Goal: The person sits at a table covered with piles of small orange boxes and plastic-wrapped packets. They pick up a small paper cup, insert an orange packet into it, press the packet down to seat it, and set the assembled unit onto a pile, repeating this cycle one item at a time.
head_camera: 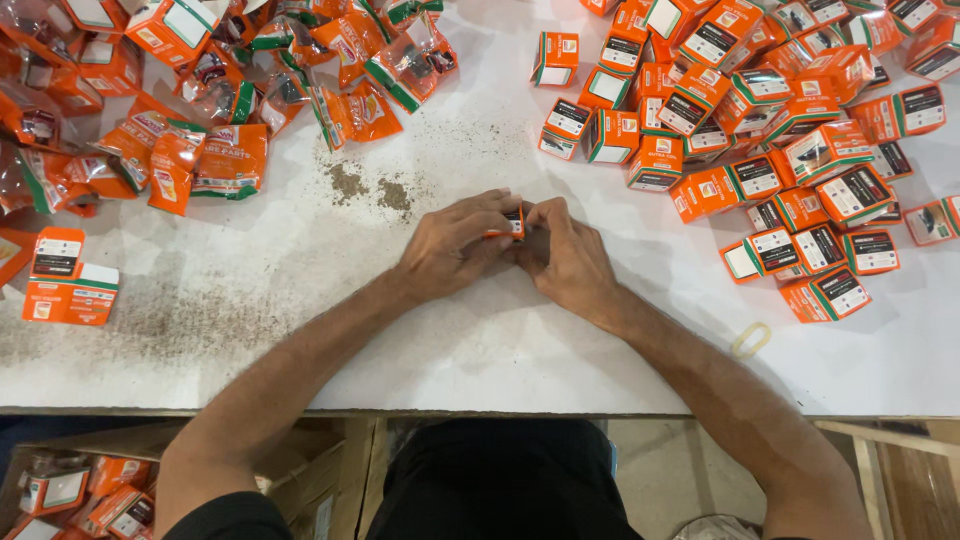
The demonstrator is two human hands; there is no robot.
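1. White bench (480, 350): work surface, scuffed, with dark dust patches (372, 188) just beyond the hands.
2. Left hand (452, 246): mid-bench, fingers curled, pinching the small orange box from its left side.
3. Right hand (566, 256): meets the left hand, fingers closed on the same box from the right.
4. Small orange box (512, 222): held between the fingertips of both hands, just above the bench at its centre; mostly covered, one dark-and-white face showing.
5. Pile of closed orange boxes (790, 130): right and far right of the hands, loosely heaped, white and black labels facing up.
6. Heap of orange plastic packets (200, 110): far left, some clear-fronted, jumbled.
7. Two orange boxes (68, 280): left edge of the bench, side by side, apart from the heap.
8. Rubber band (751, 340): pale loop lying flat near the right forearm.
9. Cardboard carton (90, 490): below the bench edge at lower left, holding more orange boxes.
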